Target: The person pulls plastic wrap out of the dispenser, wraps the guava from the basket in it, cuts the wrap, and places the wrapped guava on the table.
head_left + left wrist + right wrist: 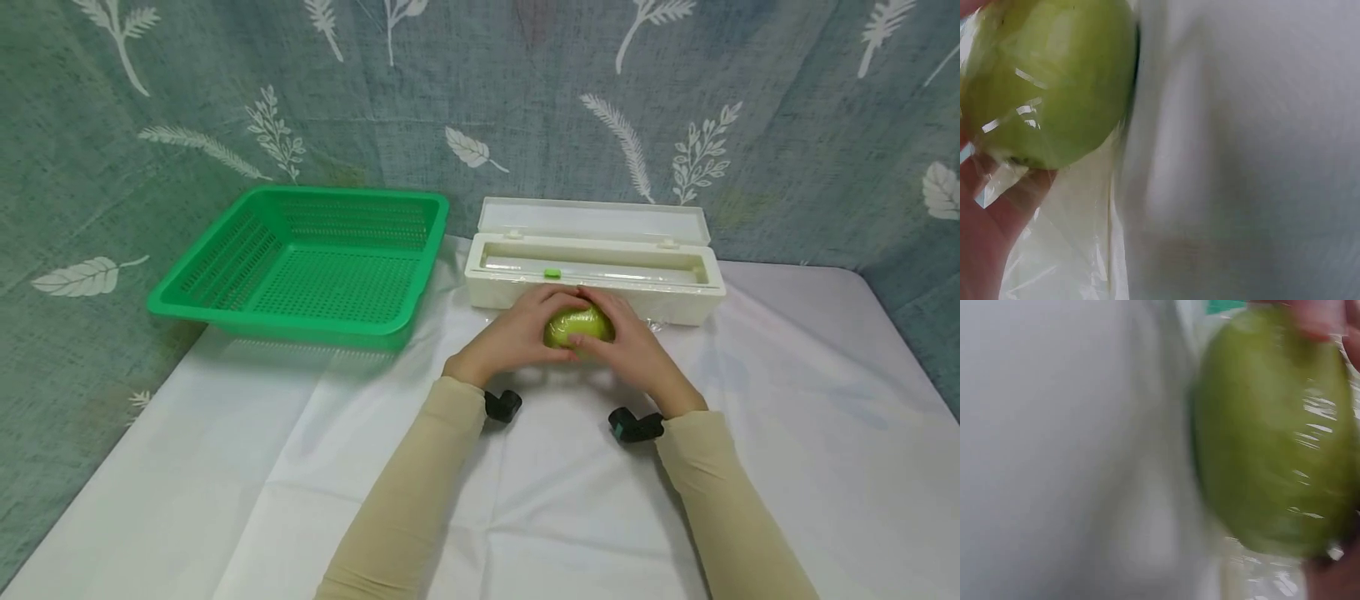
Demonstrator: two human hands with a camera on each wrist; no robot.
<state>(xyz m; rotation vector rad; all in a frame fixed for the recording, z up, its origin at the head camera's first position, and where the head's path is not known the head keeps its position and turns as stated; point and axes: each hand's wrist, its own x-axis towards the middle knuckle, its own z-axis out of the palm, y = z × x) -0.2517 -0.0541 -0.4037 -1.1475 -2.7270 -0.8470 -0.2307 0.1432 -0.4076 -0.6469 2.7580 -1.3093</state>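
Note:
Both hands hold a smooth, rounded green fruit (576, 325) just in front of a white cling film dispenser (592, 296). Shiny, creased cling film (1029, 78) covers the fruit in the wrist views. My left hand (521, 332) curls round its left side, thumb at the front. On the opposite side my right hand (633, 348) grips it, with the thumb across its front. The dispenser's lid (592, 218) stands raised, a film roll lies inside, and a small green slider (552, 273) sits on its front edge. The fruit's underside is hidden in the head view.
A green plastic basket (405, 327) with perforated sides stands at the back left, beside the dispenser. White cloth (547, 508) covers the table. Behind it hangs a grey-green curtain (517, 108) with white leaf patterns.

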